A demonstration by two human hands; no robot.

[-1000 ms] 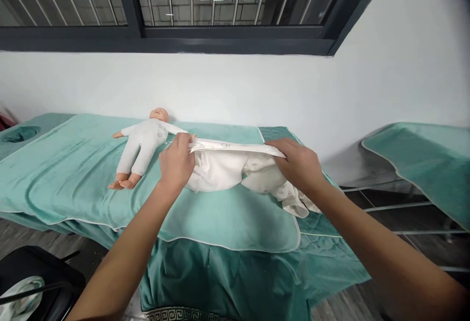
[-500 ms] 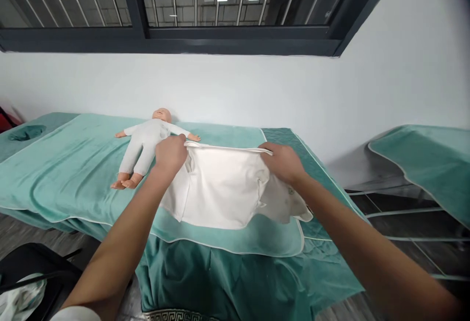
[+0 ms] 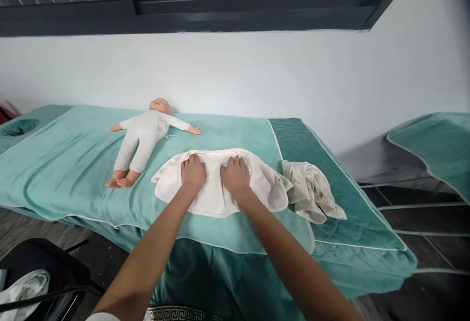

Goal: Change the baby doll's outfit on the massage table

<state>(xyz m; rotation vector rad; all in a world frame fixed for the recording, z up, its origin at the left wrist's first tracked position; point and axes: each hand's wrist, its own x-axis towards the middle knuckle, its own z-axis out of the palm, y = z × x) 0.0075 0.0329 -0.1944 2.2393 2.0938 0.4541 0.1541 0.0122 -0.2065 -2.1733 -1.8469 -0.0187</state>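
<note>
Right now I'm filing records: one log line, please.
left hand: on white cloth; right hand: on white cloth; doll: on green blanket

Two hands (image 3: 194, 173) (image 3: 235, 175), one doll (image 3: 144, 127), two whitish cloths (image 3: 218, 201) (image 3: 310, 191) on one bed (image 3: 81, 164)

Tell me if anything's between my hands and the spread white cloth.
Nothing visible: your left hand and right hand both touch the white cloth directly. The crumpled cloth lies at its right end, the doll farther left, neither in between.

The left forearm (image 3: 150, 250) and right forearm (image 3: 288, 256) are stretched inward from the frame's bottom edge; near its centre, the left hand (image 3: 194, 171) and right hand (image 3: 235, 174) are held apart, backs up, fingers (image 3: 190, 161) bent.
</note>
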